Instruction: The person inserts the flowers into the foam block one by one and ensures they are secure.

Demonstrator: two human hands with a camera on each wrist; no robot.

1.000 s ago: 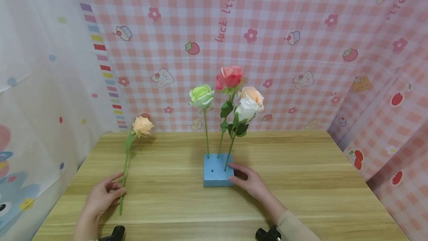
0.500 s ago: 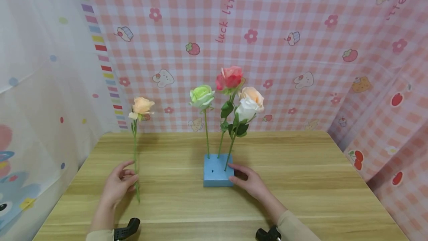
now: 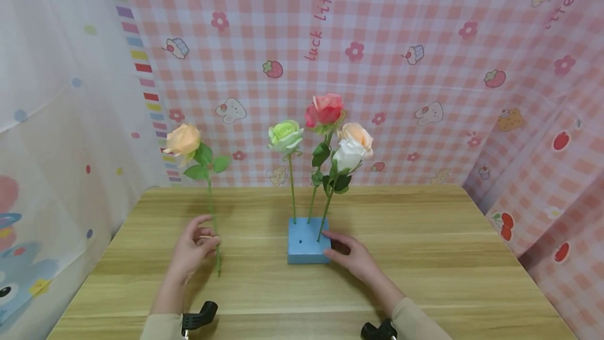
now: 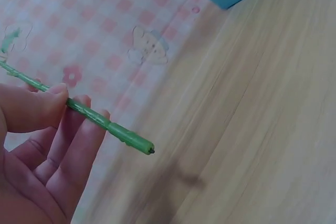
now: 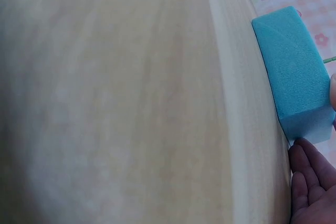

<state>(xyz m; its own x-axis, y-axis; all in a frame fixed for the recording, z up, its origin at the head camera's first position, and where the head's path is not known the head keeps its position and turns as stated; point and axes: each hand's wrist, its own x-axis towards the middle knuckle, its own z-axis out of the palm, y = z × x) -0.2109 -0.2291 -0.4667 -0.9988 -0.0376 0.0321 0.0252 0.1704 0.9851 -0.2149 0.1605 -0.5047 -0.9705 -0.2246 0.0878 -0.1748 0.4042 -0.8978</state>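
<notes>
My left hand point(image 3: 195, 245) pinches the green stem point(image 4: 89, 113) of a peach rose point(image 3: 183, 139) between thumb and fingers. The rose is raised above the table, its lower stem end pointing down with a dark tip. A blue block point(image 3: 309, 258) sits at the table's middle, carrying an upright green-white rose point(image 3: 286, 137), a pink-red rose point(image 3: 324, 110), a white rose point(image 3: 349, 153) and another peach bloom point(image 3: 356, 138) behind it. One small hole point(image 3: 300, 242) shows at its front left. My right hand point(image 3: 351, 258) holds the block's right side with thumb and fingers.
The wooden table point(image 3: 424, 277) reaches back to a pink checked cloth point(image 3: 401, 83). White cloth point(image 3: 71, 119) hangs at the left. Black camera mounts point(image 3: 200, 318) are on both wrists, near the table surface.
My left hand has moved right and away from me with the peach rose, lifting it and turning its bloom to lean left. My right hand and the block have stayed in place.
</notes>
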